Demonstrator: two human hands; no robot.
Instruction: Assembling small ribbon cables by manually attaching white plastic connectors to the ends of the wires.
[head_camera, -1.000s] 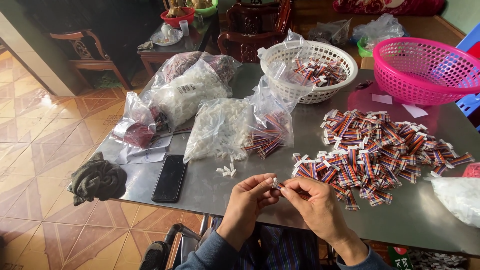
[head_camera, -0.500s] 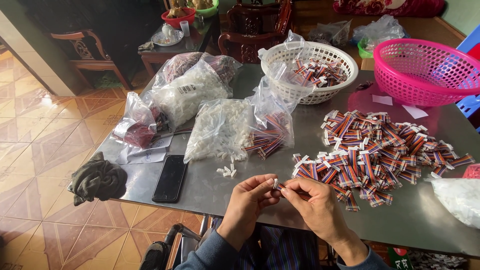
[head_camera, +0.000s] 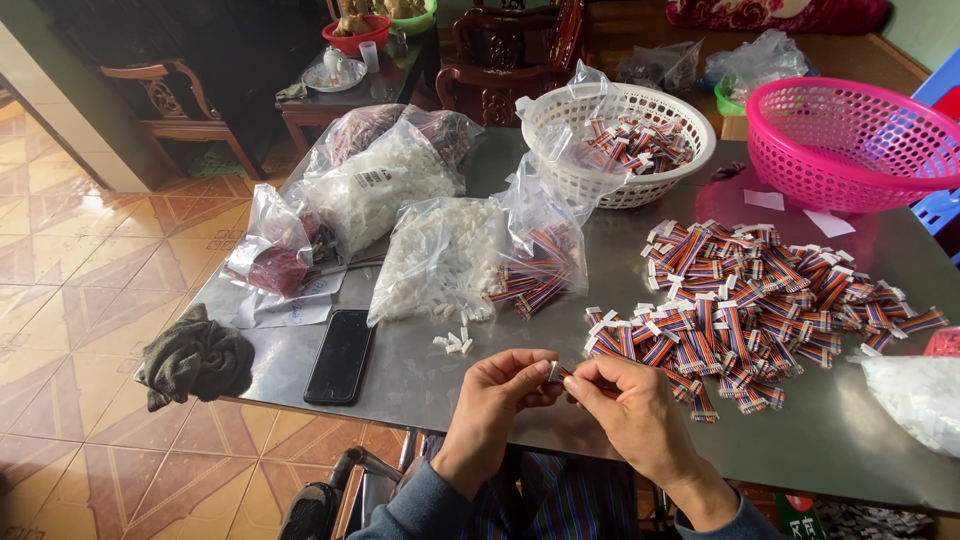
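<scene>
Centrally, low in frame: left hand (head_camera: 497, 392) and right hand (head_camera: 628, 402) pinched shut together on small white connector (head_camera: 556, 371) above grey table (head_camera: 420, 375). Right of centre, striped ribbon cable pile (head_camera: 745, 310).

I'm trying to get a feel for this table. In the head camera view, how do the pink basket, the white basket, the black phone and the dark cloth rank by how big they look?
Largest to smallest as they look:
1. pink basket, though cut off at the frame edge
2. white basket
3. dark cloth
4. black phone
Both baskets lie farther from the camera, so their lead is probably real. Cloth and phone look close in size.
</scene>
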